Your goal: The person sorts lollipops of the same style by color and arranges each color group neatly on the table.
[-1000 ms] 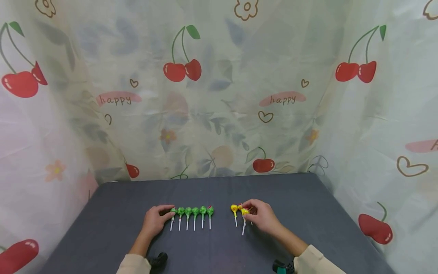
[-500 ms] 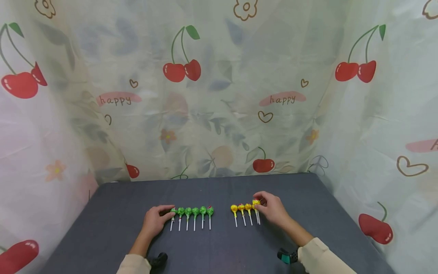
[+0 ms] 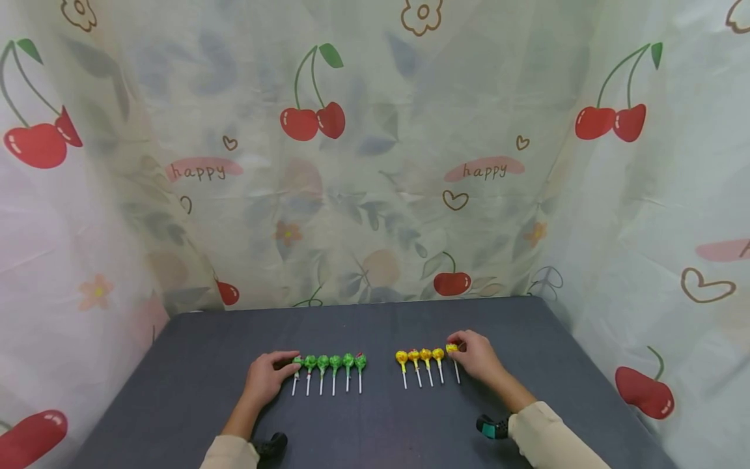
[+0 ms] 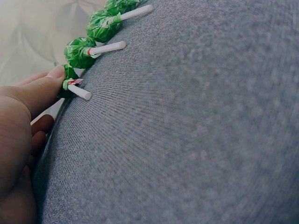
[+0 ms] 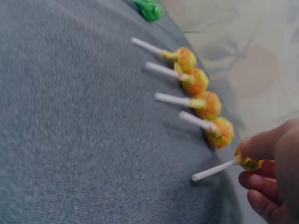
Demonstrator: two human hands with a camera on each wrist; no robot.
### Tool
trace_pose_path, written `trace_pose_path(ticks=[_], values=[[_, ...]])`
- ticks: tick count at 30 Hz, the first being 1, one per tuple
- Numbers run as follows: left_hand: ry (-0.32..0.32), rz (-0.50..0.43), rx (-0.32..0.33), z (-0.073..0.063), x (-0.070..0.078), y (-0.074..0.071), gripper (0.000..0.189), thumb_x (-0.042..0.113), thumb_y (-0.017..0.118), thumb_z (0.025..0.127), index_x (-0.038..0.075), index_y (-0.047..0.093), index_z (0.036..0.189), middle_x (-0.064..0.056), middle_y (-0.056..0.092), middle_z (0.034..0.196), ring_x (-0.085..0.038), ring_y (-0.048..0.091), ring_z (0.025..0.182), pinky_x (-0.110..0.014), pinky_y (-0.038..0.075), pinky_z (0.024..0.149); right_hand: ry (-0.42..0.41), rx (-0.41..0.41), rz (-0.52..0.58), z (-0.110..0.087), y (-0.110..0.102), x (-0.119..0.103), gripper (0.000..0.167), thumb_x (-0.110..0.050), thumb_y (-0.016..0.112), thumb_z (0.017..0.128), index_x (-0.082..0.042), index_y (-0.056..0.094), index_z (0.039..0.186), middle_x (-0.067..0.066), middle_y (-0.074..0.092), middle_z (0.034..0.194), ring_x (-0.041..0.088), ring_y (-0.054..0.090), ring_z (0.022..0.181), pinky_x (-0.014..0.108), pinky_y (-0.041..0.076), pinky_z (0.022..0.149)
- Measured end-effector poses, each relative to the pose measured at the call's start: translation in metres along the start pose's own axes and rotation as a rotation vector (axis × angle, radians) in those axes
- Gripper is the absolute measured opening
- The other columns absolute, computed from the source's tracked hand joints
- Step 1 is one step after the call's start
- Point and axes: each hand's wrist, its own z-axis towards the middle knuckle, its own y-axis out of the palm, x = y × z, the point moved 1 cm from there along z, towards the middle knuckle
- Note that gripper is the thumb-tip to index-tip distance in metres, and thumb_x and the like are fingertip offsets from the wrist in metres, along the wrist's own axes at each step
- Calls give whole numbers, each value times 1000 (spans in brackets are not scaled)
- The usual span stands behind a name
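Observation:
At the left end of a row of several green-wrapped lollipops [image 3: 322,362], my left hand [image 3: 265,379] pinches the outermost green lollipop [image 4: 70,73] by its head between thumb and fingers. My right hand [image 3: 479,358] holds a yellow lollipop [image 5: 247,162] by the head, just right of a row of several yellow lollipops [image 3: 426,355]. Its white stick points toward the person; whether the stick touches the cloth I cannot tell. All the lollipops in both rows lie side by side with their sticks toward the person. The fingers partly cover both held heads.
A dark grey cloth covers the table [image 3: 375,423]. A gap of bare cloth separates the green and yellow rows. Patterned curtains [image 3: 375,163] rise behind the table and along both sides. Black bands [image 3: 492,427] sit at the wrists.
My right hand has set one yellow lollipop at the end of the yellow row and moved right with another. The left hand has stayed on its green lollipop.

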Motion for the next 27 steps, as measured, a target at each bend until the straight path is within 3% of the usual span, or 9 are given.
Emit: trace_pose_path(ticks=[18,27], values=[[-19,5,-8,1,2,-1,30,23,76,86,15,74,115,-9,69,112,-34,59,107,-53,44,92,39,-32,13,4,11,12,17,-9,76,84,-7,72,100,1,63,90,16,55,76,35,48,69],[-14,-3,-6,0,2,-1,30,23,76,86,14,74,115,-9,68,113,-34,59,106,-53,44,92,18,-24,23,3,13,13,19,-9,77,83,-7,72,101,2,64,93,16,56,77,36,49,70]])
